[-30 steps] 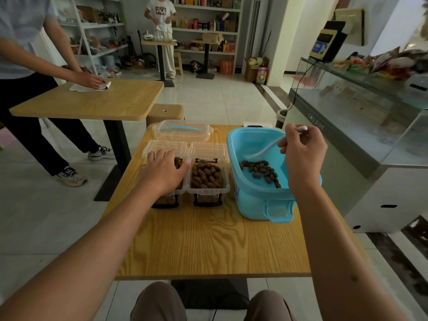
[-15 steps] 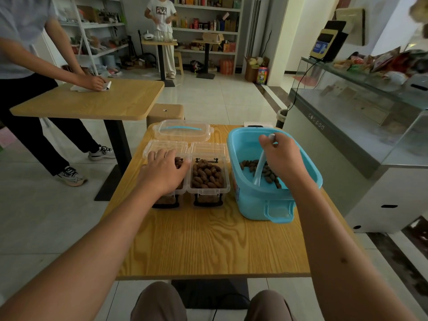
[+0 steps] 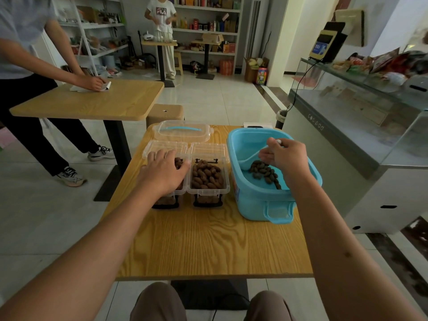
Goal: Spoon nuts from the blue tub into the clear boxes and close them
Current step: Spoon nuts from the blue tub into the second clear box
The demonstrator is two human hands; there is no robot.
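Blue tub (image 3: 259, 200) — nuts (image 3: 265, 173) inside; clear boxes (image 3: 208, 179) open.

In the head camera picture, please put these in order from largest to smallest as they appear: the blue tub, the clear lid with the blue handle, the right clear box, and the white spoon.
1. blue tub
2. clear lid with the blue handle
3. right clear box, which looks close in size to the lid, so their order is unsure
4. white spoon, partly hidden by the right hand

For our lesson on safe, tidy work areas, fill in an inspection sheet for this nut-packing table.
Surface: wooden table, bare near edge.
Job's things: blue tub with few nuts; two clear boxes open, right box full; spoon in tub.
Clutter: large clear lid behind boxes.
Hands: left hand rests on left box; right hand grips spoon.
Cables: black cable at glass counter.
Surroundings: two other people, second table, shelves.
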